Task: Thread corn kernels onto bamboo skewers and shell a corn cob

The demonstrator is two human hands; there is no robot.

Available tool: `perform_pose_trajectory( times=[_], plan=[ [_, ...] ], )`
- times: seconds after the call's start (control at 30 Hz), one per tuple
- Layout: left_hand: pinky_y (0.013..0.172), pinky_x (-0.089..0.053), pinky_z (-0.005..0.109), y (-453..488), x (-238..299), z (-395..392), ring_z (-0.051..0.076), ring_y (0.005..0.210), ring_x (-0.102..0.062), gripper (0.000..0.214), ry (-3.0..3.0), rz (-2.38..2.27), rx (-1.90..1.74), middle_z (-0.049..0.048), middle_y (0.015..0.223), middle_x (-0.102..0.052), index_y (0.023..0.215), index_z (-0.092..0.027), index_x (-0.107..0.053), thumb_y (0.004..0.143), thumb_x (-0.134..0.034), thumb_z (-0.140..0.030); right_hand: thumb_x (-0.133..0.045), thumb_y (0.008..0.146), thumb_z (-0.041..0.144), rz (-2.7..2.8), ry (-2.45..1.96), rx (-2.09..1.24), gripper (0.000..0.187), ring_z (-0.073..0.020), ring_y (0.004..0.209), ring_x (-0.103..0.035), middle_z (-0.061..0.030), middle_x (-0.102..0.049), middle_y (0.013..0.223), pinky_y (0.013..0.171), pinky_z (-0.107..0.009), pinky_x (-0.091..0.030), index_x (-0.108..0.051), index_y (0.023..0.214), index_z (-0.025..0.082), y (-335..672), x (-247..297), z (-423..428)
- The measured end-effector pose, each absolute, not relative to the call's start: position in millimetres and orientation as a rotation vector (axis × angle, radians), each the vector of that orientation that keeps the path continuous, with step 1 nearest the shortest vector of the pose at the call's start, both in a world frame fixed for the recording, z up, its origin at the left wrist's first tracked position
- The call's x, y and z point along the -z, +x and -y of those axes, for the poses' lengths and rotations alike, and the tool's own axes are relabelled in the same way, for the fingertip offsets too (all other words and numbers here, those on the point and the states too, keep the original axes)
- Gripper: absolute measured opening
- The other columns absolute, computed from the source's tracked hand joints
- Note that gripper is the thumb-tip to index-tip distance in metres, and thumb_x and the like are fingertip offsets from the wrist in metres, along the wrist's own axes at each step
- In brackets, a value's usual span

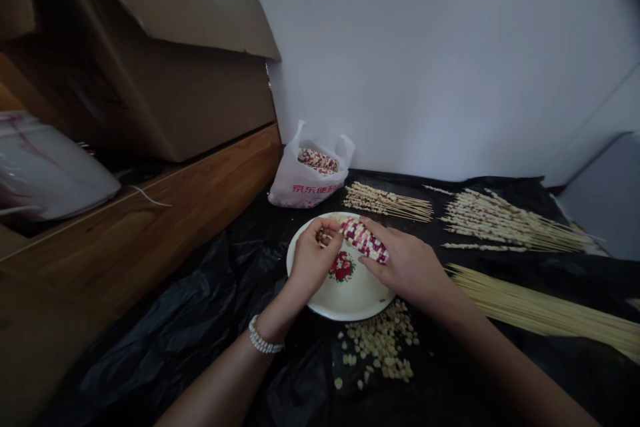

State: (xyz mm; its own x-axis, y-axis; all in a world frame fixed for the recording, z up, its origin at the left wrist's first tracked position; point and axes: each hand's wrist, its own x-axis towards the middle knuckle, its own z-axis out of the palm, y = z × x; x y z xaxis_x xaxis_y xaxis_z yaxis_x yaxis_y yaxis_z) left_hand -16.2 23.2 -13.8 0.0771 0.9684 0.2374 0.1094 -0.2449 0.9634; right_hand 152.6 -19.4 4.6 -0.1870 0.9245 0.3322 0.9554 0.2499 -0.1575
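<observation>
Over a white plate (345,303) with a red flower print, my right hand (403,263) grips a red-and-white speckled corn cob (363,240). My left hand (313,257) pinches at the cob's left end, with pale corn kernels (324,237) between its fingers. Part of the cob is hidden by both hands. A bead bracelet (263,340) circles my left wrist. A heap of loose corn kernels (380,347) lies on the black plastic sheet (175,333) just below the plate.
A white plastic bag (307,190) with red lettering holds another speckled cob behind the plate. Kernel-laden skewers (510,223) and bare bamboo skewers (545,307) lie to the right. A wooden ledge (135,220) and cardboard box (150,67) stand left, a white wall behind.
</observation>
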Motion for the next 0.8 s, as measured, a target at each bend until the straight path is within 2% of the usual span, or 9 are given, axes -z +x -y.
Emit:
perform_pose_trajectory(
  times=[0.37, 0.6, 0.8],
  plan=[
    [0.063, -0.040, 0.024, -18.3, 18.9, -25.9, 0.012, 0.063, -0.051, 0.005, 1.562, -1.117, -1.271, -0.0011, 0.070, -0.058, 0.075, -0.017, -0.058, 0.072, -0.062, -0.016, -0.055, 0.084, 0.037, 2.238, -1.671, 0.176, 0.059, -0.0282, 0.072, -0.067, -0.0100, -0.071, 0.092, 0.055, -0.033, -0.043, -0.046, 0.141, 0.022, 154.1, -6.1, 20.8],
    [0.073, -0.043, 0.027, -19.7, 22.0, -24.0, 0.014, 0.071, -0.055, 0.003, 1.708, -1.128, -1.359, 0.0006, 0.078, -0.061, 0.079, -0.019, -0.059, 0.076, -0.060, -0.018, -0.055, 0.085, 0.038, 2.227, -1.632, 0.118, 0.059, -0.0291, 0.084, -0.068, -0.0106, -0.071, 0.105, 0.064, -0.036, -0.047, -0.044, 0.141, 0.023, 155.8, -5.6, 19.2],
    [0.064, -0.042, 0.025, -19.5, 21.0, -23.9, 0.013, 0.064, -0.055, 0.003, 1.629, -1.141, -1.338, -0.0005, 0.073, -0.061, 0.077, -0.018, -0.060, 0.073, -0.060, -0.018, -0.056, 0.083, 0.037, 2.234, -1.643, 0.102, 0.061, -0.0312, 0.079, -0.068, -0.0116, -0.071, 0.100, 0.061, -0.038, -0.047, -0.046, 0.141, 0.019, 155.5, -7.5, 19.8]
  ],
)
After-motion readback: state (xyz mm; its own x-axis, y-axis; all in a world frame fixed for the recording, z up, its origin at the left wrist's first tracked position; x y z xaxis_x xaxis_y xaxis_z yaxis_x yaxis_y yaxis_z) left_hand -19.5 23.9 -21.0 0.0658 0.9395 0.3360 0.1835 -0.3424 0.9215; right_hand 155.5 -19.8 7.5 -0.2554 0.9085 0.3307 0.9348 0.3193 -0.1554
